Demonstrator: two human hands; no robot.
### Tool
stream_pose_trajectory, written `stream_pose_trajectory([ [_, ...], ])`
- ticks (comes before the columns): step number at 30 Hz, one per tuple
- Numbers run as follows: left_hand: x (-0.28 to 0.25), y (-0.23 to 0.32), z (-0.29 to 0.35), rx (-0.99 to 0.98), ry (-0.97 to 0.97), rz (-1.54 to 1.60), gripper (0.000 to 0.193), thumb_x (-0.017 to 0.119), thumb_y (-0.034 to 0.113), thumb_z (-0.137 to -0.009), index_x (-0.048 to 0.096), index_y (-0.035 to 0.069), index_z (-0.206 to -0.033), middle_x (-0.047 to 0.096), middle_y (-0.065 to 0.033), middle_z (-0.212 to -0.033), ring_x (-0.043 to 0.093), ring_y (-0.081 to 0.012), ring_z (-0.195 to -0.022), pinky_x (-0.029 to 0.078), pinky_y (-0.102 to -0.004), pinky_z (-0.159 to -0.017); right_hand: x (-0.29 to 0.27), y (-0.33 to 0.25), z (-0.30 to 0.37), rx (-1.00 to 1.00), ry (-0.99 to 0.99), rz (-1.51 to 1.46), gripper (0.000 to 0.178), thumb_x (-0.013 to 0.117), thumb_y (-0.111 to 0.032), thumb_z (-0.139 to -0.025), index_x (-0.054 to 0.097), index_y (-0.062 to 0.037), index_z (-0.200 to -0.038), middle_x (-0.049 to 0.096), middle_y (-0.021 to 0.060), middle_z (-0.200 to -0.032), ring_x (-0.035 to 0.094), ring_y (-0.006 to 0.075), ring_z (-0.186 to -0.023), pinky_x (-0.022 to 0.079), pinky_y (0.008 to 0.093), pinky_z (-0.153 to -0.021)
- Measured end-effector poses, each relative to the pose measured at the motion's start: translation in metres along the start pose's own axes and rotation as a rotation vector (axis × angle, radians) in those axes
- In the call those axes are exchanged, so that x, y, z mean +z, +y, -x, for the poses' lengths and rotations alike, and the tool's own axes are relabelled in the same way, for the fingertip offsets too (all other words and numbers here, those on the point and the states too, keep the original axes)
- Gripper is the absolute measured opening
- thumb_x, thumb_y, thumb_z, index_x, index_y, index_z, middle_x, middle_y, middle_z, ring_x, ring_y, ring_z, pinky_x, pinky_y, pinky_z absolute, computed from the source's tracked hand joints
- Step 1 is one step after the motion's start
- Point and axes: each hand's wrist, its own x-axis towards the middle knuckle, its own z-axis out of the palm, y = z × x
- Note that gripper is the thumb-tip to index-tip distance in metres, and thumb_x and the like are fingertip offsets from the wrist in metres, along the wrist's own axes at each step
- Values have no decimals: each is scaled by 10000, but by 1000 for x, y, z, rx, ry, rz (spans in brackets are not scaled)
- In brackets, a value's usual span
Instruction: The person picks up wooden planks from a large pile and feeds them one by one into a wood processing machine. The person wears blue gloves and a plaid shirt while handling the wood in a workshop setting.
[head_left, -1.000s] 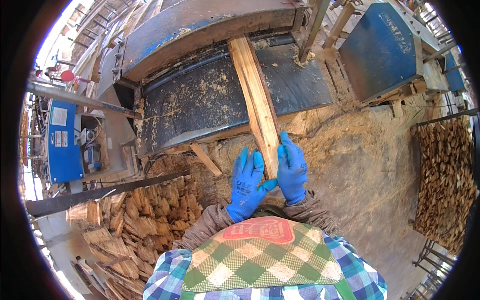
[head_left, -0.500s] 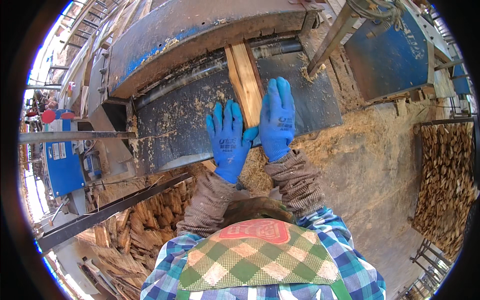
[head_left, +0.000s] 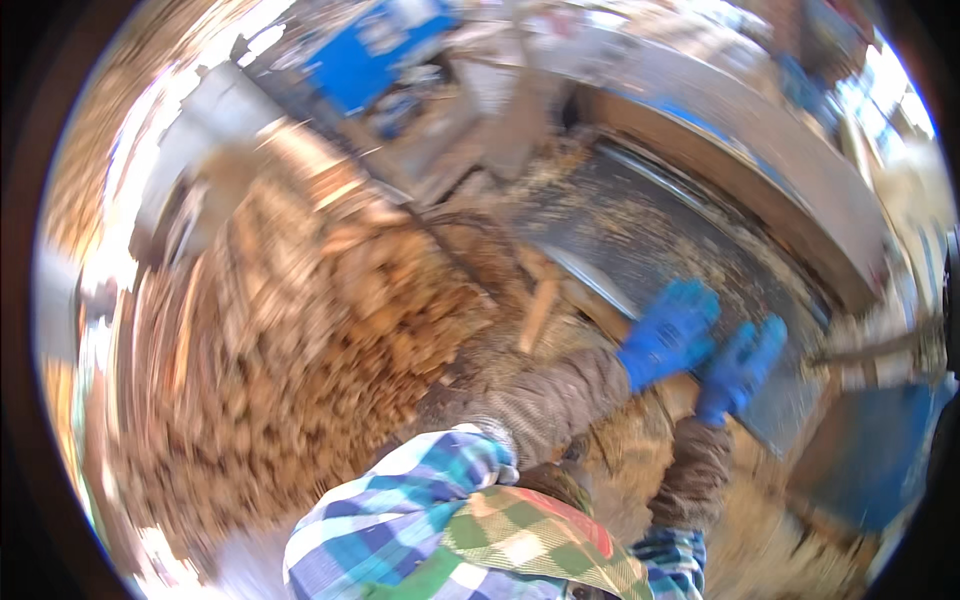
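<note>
My left hand (head_left: 670, 336), in a blue glove, lies at the near edge of the dark metal bed (head_left: 600, 215) of a woodworking machine. Its fingers are stretched out and hold nothing that I can see. Close to its right is my right hand (head_left: 742, 370), gloved the same way, with straight fingers over the bed. Wood chips are strewn on the metal. Behind the bed runs the machine's long housing (head_left: 760, 150), with a roller below its front. Motion blur softens the whole view, and no strip of wood shows between the hands.
A large pile of rough wood pieces (head_left: 300, 340) fills the left side. A loose wood strip (head_left: 540, 315) leans by the bed's near left corner. Blue panels stand at the far left (head_left: 380, 50) and at the right (head_left: 860, 455). Sawdust covers the floor.
My view has swung left, toward the wood pile, so the machine and both hands appear farther right. The wood strip that lay on the bed between my hands is out of sight.
</note>
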Motion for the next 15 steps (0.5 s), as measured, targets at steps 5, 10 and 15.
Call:
stream_pose_trajectory([
  [5,-29,9,138,-80,65,187,590,552,407,-993,504,42,-1454,452,-190,-1525,347,-392,-1466,207,-561,-1235,13,-54,35,-223,-301,-294,815,737,-376,-916,360,-41,-1556,329,200,-1615,312,354,-1500,306,470,-1217],
  [10,-53,-18,340,-651,-720,700,622,446,578,-1024,614,68,-1338,575,-213,-1404,583,-403,-1243,445,-470,-1074,58,-226,84,-783,-671,-63,946,752,-438,-866,278,-68,-1596,277,187,-1638,198,391,-1538,254,494,-1232],
  [15,-79,-68,486,-1033,-629,797,707,460,601,-1018,485,82,-1496,497,-186,-1517,477,-358,-1396,356,-430,-1179,136,-384,81,-1152,-516,-117,921,702,-425,-892,223,-107,-1611,259,145,-1646,207,372,-1538,235,502,-1227],
])
